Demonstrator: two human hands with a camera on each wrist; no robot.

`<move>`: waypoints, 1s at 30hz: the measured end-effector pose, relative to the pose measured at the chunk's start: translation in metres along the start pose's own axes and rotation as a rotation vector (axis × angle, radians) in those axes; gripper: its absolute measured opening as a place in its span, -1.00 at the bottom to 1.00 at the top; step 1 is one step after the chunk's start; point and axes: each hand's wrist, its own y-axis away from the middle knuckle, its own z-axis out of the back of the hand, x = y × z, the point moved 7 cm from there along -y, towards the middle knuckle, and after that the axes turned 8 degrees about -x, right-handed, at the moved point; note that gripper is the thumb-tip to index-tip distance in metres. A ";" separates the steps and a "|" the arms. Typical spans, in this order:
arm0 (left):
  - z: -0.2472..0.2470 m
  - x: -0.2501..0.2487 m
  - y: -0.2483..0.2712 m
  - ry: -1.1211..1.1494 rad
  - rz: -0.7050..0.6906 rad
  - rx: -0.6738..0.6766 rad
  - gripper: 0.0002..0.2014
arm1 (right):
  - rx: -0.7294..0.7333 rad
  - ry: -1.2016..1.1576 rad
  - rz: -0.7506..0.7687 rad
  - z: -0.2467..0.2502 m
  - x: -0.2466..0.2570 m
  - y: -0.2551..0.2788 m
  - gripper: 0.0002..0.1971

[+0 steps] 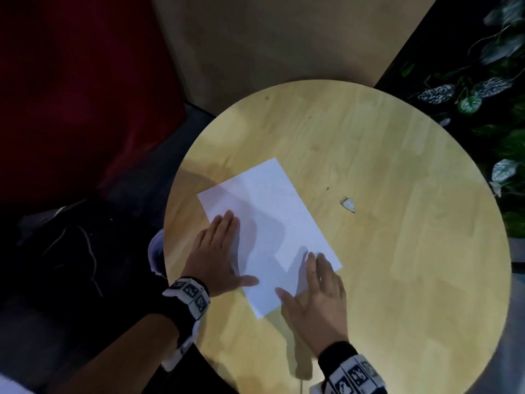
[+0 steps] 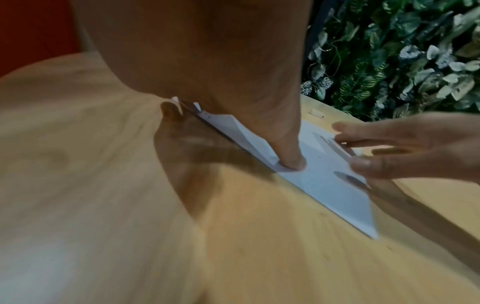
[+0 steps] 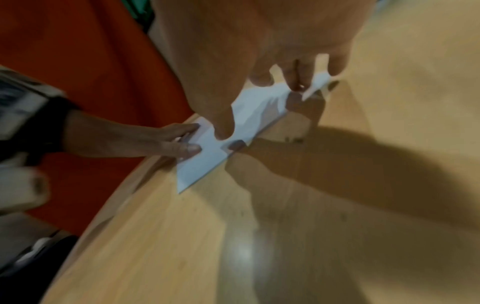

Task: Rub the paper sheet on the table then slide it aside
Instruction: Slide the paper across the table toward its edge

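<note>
Paper sheet (image 1: 270, 223): white, rectangular, lying flat on the round wooden table (image 1: 397, 251), set at a slant, toward the table's near-left part. Near corner pointing toward the wearer; far corner reaching toward the table's middle.

Left hand (image 1: 218, 257): palm down, fingers straight and held together, resting across the sheet's left long edge. Fingertips on the paper, heel of the hand on bare wood, thumb (image 1: 247, 280) spread out and lying on the sheet near its lower left edge. In the left wrist view, thumb tip (image 2: 291, 162) seen pressed flat onto the paper. Nothing gripped.

Right hand (image 1: 315, 297): palm down, fingers extended, laid over the sheet's near right corner. Fingertips on the paper close to its right edge, thumb reaching onto the sheet from the lower side, palm largely on the table beyond the edge. Nothing gripped; flat contact only. In the right wrist view, paper (image 3: 215, 152) noted beneath the fingertips and between both hands; image blurred, finer finger contact not readable.

Both wrists fitted with bands (image 1: 189, 294) bearing black-and-white markers.

Elsewhere on the table: small pale scrap (image 1: 349, 204), right of the sheet, apart from it. Leafy foliage (image 1: 488, 89) beyond the table's right side. Red surface (image 1: 71, 95) to the left.
</note>
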 end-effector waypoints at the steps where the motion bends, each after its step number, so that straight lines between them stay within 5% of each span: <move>1: -0.003 -0.002 0.009 0.001 0.053 -0.012 0.37 | 0.049 -0.012 -0.001 -0.007 0.000 0.002 -0.04; 3: -0.009 -0.004 0.025 -0.012 0.161 -0.043 0.26 | 0.146 -0.043 0.024 -0.017 -0.004 -0.005 0.07; 5: -0.006 -0.013 0.038 0.016 0.155 -0.214 -0.01 | 0.206 -0.079 0.065 -0.016 -0.005 -0.019 0.16; 7: -0.005 -0.036 0.051 0.069 -0.052 -0.395 -0.29 | 0.249 -0.193 0.058 -0.013 -0.002 -0.035 0.25; 11: -0.043 -0.092 0.079 0.092 -0.489 -0.266 -0.37 | 0.210 -0.290 -0.018 -0.011 0.000 -0.049 0.37; 19: -0.020 -0.025 0.031 0.068 -0.197 -0.324 -0.40 | 0.210 -0.112 -0.033 -0.005 0.008 -0.046 0.39; 23: -0.044 -0.076 0.023 0.026 -0.436 -0.156 -0.39 | 0.228 -0.078 -0.059 -0.008 0.010 -0.050 0.43; 25: -0.047 -0.072 0.024 -0.025 -0.493 -0.177 -0.41 | 0.255 -0.051 -0.056 -0.007 0.007 -0.046 0.43; 30: -0.006 -0.006 0.004 -0.046 -0.157 -0.342 -0.41 | 0.265 -0.070 -0.096 -0.001 0.007 -0.041 0.43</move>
